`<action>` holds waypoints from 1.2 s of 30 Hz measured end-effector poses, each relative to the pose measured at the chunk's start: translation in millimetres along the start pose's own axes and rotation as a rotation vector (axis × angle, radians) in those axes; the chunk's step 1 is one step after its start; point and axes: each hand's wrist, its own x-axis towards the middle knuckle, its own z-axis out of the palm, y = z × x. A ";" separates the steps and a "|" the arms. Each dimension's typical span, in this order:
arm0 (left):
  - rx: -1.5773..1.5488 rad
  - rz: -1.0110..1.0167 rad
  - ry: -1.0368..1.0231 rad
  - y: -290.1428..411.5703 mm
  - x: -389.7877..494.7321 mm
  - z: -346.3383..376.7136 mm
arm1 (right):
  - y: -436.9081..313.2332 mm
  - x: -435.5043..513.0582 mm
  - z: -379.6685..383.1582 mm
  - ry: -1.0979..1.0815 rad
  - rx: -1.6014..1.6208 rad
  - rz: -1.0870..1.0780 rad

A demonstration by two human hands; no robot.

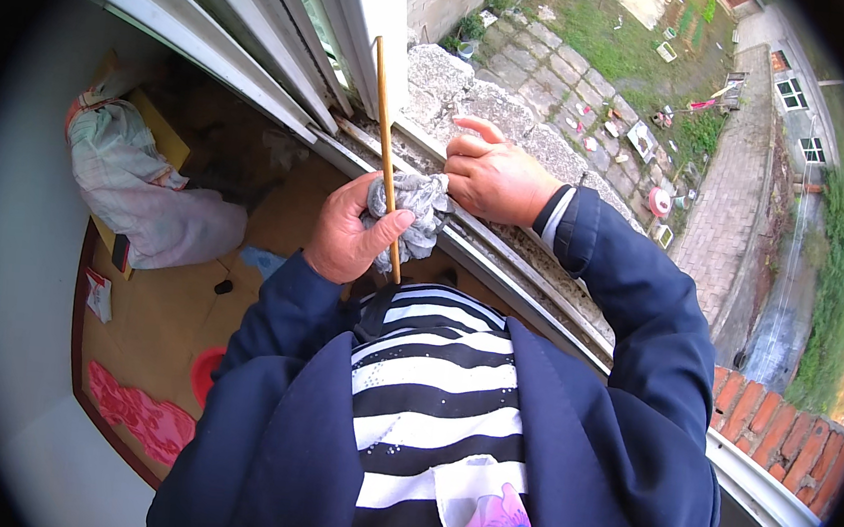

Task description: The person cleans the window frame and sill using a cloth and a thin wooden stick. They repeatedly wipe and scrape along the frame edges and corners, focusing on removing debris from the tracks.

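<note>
My left hand [342,230] grips a crumpled grey, wet-looking cloth [424,200] together with a thin wooden stick [386,125]. The thumb presses the stick against the cloth, and its long end points up and away from me. My right hand [503,179] is over the window's sliding track [534,273], close to the cloth's right edge. Its index finger sticks out while the other fingers curl under. Whether those fingertips pinch the cloth is hidden. Dark grit lies in the grooves of the track below both hands.
White sliding window frames [261,31] stand at the upper left. Outside the opening are a rough concrete ledge [475,91] and a paved yard far below. Indoors, a stuffed pale sack [150,187], a red cloth [142,412] and a red plastic container [206,373] rest on the floor.
</note>
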 end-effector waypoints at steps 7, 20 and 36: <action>0.000 -0.014 0.009 -0.4 2.3 -0.4 | 32.1 -40.2 -48.6 0.291 -0.530 0.505; 0.075 -0.103 -0.022 -2.9 12.2 5.8 | -66.4 -2.0 -25.2 0.313 0.766 0.698; 0.268 -0.081 -0.059 -25.5 -26.2 -19.4 | -60.3 -8.0 -40.5 0.611 0.882 0.859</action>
